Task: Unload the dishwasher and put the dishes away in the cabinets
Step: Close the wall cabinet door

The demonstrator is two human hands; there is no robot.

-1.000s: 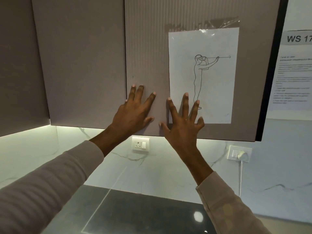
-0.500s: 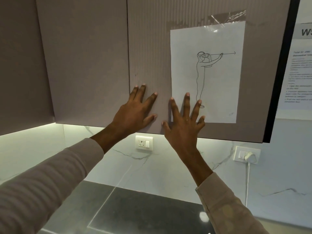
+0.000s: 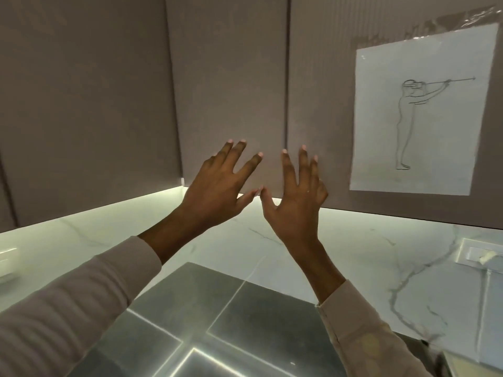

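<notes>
Head view: the left hand [image 3: 217, 191] and right hand [image 3: 295, 202] have shifted left, away from the taped drawing [image 3: 419, 112]. Both are spread wide and empty, near the closed cabinet doors [image 3: 231, 91]. Dishes and dishwasher are out of view, so unloading probably hasn't started.

Two spread hands [image 3: 217, 186] [image 3: 295, 194] before cabinet doors [image 3: 231, 77]

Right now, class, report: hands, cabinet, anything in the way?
Left hand open, right hand open, empty. Cabinet doors closed, hands raised before them. Taped drawing on one door.
</notes>
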